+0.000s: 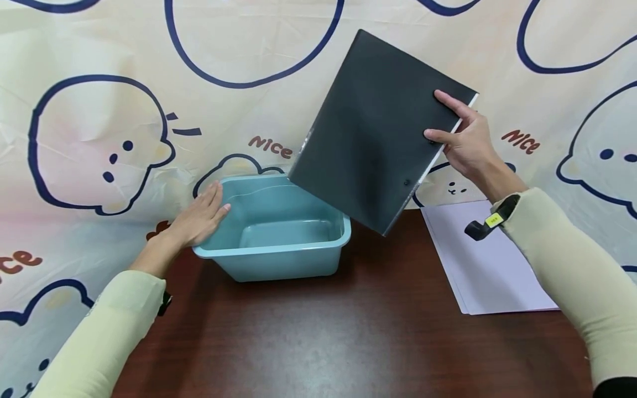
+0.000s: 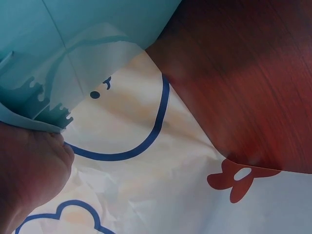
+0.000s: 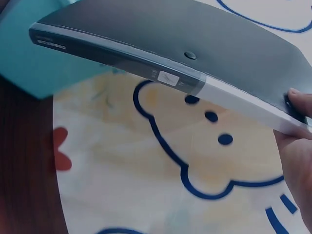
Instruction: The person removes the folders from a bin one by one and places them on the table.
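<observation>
My right hand (image 1: 468, 138) grips a black file folder (image 1: 368, 127) along one long edge, its fingers spread over the near cover. The folder is tilted in the air, and its lower corner overlaps the right rim of a light blue plastic basin (image 1: 283, 262). In the right wrist view, the spine (image 3: 122, 63) of the folder shows a small label and a white section. My left hand (image 1: 199, 215) rests on the basin's left rim with straight fingers. The left wrist view has the left hand (image 2: 34, 170) against the rim and the basin's outer wall (image 2: 112, 24) above it.
Pale lavender sheets (image 1: 483, 265) lie on the dark brown table (image 1: 318, 337) at the right, partly under my right forearm. Behind the table hangs a cream cloth (image 1: 239, 44) printed with blue-outlined cartoon figures. A black strap (image 1: 480, 229) hangs from my right wrist.
</observation>
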`<act>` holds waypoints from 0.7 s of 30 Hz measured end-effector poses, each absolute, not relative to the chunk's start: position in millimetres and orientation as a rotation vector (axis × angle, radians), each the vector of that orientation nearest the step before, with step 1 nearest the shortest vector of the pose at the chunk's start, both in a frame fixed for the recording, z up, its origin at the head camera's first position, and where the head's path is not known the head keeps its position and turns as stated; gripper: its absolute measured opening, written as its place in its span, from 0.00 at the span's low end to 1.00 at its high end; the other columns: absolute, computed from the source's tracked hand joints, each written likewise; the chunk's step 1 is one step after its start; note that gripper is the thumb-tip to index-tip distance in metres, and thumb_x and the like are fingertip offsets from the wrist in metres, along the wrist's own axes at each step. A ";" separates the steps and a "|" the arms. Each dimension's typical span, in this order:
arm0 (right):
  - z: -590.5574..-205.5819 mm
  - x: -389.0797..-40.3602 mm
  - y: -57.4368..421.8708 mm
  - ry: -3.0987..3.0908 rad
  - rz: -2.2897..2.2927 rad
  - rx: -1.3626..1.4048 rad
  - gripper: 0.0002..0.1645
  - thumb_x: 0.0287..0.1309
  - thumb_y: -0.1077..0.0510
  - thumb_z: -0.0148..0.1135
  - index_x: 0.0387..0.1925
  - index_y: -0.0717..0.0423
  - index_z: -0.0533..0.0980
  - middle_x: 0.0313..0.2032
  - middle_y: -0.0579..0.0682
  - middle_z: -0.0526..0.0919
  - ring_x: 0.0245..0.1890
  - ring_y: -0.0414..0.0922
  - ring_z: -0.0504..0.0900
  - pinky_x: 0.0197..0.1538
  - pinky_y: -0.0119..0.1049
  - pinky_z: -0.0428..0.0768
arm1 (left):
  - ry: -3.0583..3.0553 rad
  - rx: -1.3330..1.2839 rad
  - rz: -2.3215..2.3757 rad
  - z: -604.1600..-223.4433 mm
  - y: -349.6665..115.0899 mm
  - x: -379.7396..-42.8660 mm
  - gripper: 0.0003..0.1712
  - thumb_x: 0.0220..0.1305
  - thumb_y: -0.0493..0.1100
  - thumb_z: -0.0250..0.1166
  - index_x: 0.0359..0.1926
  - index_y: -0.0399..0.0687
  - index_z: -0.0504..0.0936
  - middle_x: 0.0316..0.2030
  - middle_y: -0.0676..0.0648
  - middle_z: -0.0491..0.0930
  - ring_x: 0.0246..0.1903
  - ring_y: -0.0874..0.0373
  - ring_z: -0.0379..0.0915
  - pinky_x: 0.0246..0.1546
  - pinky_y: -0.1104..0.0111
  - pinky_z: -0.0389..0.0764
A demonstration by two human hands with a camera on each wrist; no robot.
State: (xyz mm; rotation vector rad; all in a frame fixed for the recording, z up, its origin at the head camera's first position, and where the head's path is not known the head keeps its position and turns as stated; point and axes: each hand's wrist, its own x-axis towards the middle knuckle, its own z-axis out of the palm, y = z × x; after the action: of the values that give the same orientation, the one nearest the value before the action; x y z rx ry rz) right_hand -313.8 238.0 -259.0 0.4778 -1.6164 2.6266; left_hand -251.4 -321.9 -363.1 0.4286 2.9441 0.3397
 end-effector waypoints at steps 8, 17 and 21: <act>-261.6 -308.5 272.5 -1.726 2.642 0.438 0.49 0.57 0.85 0.63 0.75 0.49 0.73 0.83 0.44 0.55 0.83 0.47 0.54 0.58 0.41 0.79 | 2.946 0.429 0.342 -362.7 -322.2 -251.6 0.44 0.87 0.58 0.34 0.82 0.31 0.28 0.83 0.32 0.26 0.83 0.33 0.22 0.81 0.41 0.33; -259.7 -299.7 314.9 -1.923 2.519 0.334 0.49 0.60 0.82 0.64 0.76 0.44 0.72 0.84 0.39 0.50 0.84 0.50 0.48 0.49 0.34 0.86 | 2.938 0.442 0.352 -361.9 -323.5 -249.7 0.44 0.87 0.57 0.36 0.82 0.31 0.29 0.83 0.31 0.26 0.82 0.32 0.22 0.81 0.40 0.34; -259.9 -298.6 333.7 -1.995 2.506 0.308 0.49 0.61 0.82 0.63 0.77 0.43 0.71 0.84 0.39 0.50 0.84 0.51 0.46 0.46 0.34 0.88 | 2.930 0.440 0.339 -361.3 -325.8 -249.6 0.45 0.87 0.57 0.36 0.82 0.31 0.28 0.83 0.31 0.25 0.82 0.32 0.22 0.81 0.39 0.34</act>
State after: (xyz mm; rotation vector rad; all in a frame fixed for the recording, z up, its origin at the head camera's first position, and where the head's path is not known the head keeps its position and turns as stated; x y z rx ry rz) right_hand -298.6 333.7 -259.9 0.3076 -1.9950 2.5055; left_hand -249.6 -325.8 -361.3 0.4396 2.9297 0.3387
